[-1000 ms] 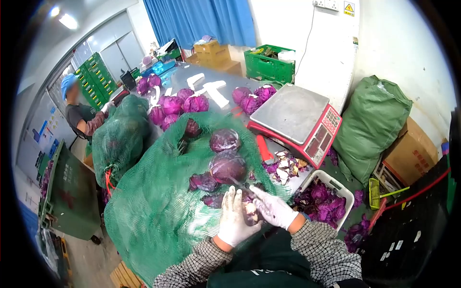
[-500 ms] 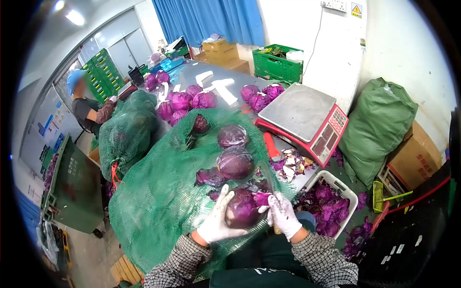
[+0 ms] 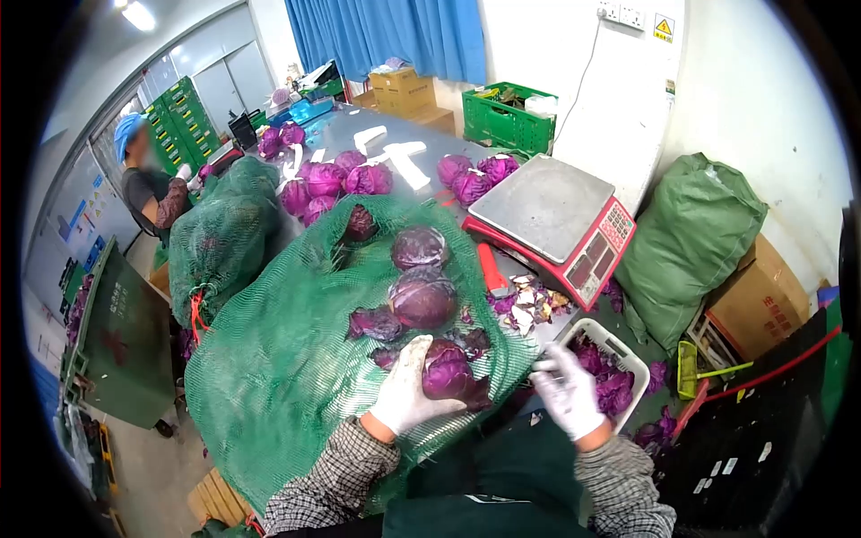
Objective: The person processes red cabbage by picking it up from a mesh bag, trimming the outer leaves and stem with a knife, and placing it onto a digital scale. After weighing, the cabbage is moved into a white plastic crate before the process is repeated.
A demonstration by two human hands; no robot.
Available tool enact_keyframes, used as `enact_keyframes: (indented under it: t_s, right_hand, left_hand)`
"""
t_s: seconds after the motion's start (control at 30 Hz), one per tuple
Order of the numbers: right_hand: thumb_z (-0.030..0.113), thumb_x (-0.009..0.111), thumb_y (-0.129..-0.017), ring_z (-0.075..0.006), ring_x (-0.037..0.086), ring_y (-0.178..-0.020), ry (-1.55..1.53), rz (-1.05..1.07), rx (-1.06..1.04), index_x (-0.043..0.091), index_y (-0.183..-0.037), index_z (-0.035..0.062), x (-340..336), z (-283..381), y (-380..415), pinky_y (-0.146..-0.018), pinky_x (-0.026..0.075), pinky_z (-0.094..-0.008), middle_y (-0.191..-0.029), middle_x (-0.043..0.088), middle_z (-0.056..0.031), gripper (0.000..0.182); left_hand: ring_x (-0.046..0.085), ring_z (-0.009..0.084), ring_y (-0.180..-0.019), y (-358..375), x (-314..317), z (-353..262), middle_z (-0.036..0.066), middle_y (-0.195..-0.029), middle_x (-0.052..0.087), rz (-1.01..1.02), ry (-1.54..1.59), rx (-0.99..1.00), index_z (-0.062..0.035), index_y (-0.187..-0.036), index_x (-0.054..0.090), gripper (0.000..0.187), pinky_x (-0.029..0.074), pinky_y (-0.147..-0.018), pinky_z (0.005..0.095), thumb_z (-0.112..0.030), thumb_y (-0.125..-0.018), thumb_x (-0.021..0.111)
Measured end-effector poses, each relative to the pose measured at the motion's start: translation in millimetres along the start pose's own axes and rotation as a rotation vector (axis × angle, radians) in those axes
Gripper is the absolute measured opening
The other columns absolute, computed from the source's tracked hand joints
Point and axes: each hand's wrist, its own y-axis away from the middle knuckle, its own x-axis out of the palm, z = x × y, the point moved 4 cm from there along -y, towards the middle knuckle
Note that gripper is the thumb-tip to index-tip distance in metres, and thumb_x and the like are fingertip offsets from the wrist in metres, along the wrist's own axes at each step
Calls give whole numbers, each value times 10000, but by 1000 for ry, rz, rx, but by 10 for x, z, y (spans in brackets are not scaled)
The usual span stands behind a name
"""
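My left hand, in a white glove, is closed round the left side of a red cabbage at the near edge of the green mesh sack. Loose dark outer leaves hang at the cabbage's lower right. Apart from it, my gloved right hand is beside the white basket, its fingers spread and slightly blurred. No leaf shows in it. Two more red cabbages and a loose leaf lie on the mesh just beyond.
A red-framed scale stands on the right, with a red-handled tool and trimmings beside it. More cabbages sit farther back. A co-worker stands at left by a filled mesh sack. A green bin is below.
My right hand has left the cabbage and moved right towards the basket; the purple leaf piece it pinched no longer shows in it. My left hand keeps the cabbage. The view has shifted slightly.
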Motion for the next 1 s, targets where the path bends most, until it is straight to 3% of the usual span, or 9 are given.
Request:
enact_keyframes:
  t_s: [0.1, 0.27, 0.33, 0.47, 0.5, 0.53, 0.6, 0.73, 1.0]
  right_hand:
    - [109, 686, -861, -206, 616, -971, -128, 214, -90, 550, -1238, 26, 646, 432, -55, -796, 515, -284, -1125, 605, -135, 410]
    - [130, 650, -839, -307, 630, -772, -117, 281, -105, 604, -959, 27, 907, 369, 73, -696, 503, -361, -851, 624, -135, 165]
    - [9, 653, -831, -185, 565, -617, -154, 210, -215, 568, -933, 4, 716, 373, 194, -560, 473, -292, -749, 563, -72, 133]
    - [69, 677, -800, -227, 617, -772, -198, -9, 305, 598, -1043, 1, -104, -422, 311, -689, 506, -286, -868, 594, -136, 264]
    - [64, 682, -806, -213, 619, -805, 206, -67, 173, 594, -1074, -2, -357, -484, 296, -706, 512, -290, -913, 595, -133, 289]
    - [59, 687, -812, -200, 621, -837, 609, -128, 39, 590, -1105, -5, -502, -493, 307, -724, 518, -294, -958, 597, -131, 315]
    - [41, 731, -790, -211, 637, -915, -33, -196, 113, 592, -1132, 1, -377, -344, 271, -798, 538, -316, -1048, 611, -131, 372]
    - [159, 770, -773, -262, 638, -950, 43, 56, -203, 603, -1152, 44, 149, 557, 29, -783, 536, -317, -1072, 620, -141, 430]
    - [162, 720, -791, -317, 633, -794, 239, 214, -361, 606, -1118, 76, 455, 591, -243, -659, 538, -366, -980, 591, -107, 356]
  left_hand:
    - [347, 399, -1337, -5, -16, -23, 280, -1408, 342, 48, -13, -11, 75, -1407, 259, 1205, 323, -1108, 412, -514, -549, 868]
    - [256, 401, -1382, 153, -50, 148, 286, -1474, 211, 104, 119, -105, 67, -1449, 140, 1340, 262, -1139, 436, -533, -514, 888]
    - [224, 403, -1396, 149, -52, 269, 293, -1472, 219, 108, 274, -250, 81, -1453, 123, 1269, 254, -1145, 432, -522, -600, 845]
    - [399, 334, -1312, 122, 68, 655, 257, -1437, 314, -65, 715, -528, 47, -1444, 216, 1014, 363, -1084, 407, -472, -757, 751]
    - [431, 306, -1290, 122, 93, 677, 231, -1419, 354, -103, 786, -539, 39, -1424, 271, 936, 381, -1069, 386, -441, -776, 748]
    - [424, 309, -1297, 119, 92, 633, 232, -1420, 354, -97, 671, -471, 34, -1425, 273, 947, 377, -1072, 389, -439, -764, 758]
    - [409, 315, -1309, 108, 46, 385, 234, -1422, 352, -78, 445, -329, 23, -1429, 276, 969, 369, -1078, 393, -435, -739, 780]
    - [371, 394, -1328, 0, 55, -226, 258, -1431, 335, -37, 64, 193, 16, -1462, 216, 1150, 355, -1090, 409, -405, -606, 857]
    - [464, 396, -1223, 9, 133, -273, 255, -1314, 471, 85, 32, 141, 49, -1369, 361, 1013, 375, -1054, 422, -402, -602, 846]
